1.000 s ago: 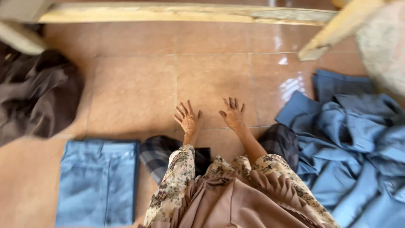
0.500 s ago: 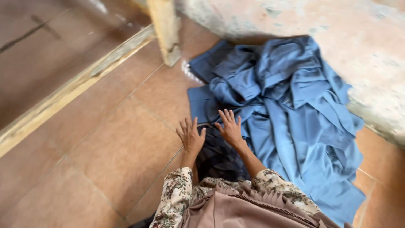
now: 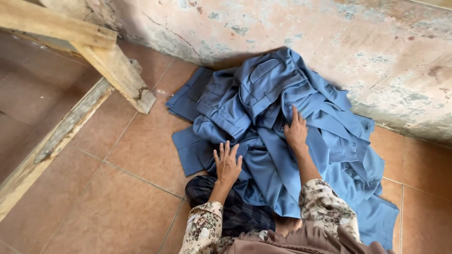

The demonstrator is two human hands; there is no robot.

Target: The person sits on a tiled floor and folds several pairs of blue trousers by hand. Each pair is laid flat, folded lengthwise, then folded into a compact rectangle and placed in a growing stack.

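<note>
Hands that hovered with spread fingers over bare tile a second ago now rest on cloth: I have turned to my right, away from the folded blue piece and the dark bundle that lay on the floor then, and the heap of blue garments [image 3: 282,141] fills the middle of my view. It lies crumpled on the tiled floor [image 3: 117,197] against the stained wall [image 3: 329,42], pockets and waistbands showing among the folds.

My left hand [image 3: 227,163] lies flat on the near edge of the heap, fingers apart and open, gripping nothing. My right hand [image 3: 295,131] reaches further in, palm down on a fold near the top, fingers loosely spread; it presses the cloth but has not closed on it, as far as I can see.

A dark checked cloth [image 3: 221,202] lies by my left wrist, partly under the blue. The wooden beams [image 3: 108,66] stand well apart to my left. I judge that the reach is done and the grasp is not.
</note>
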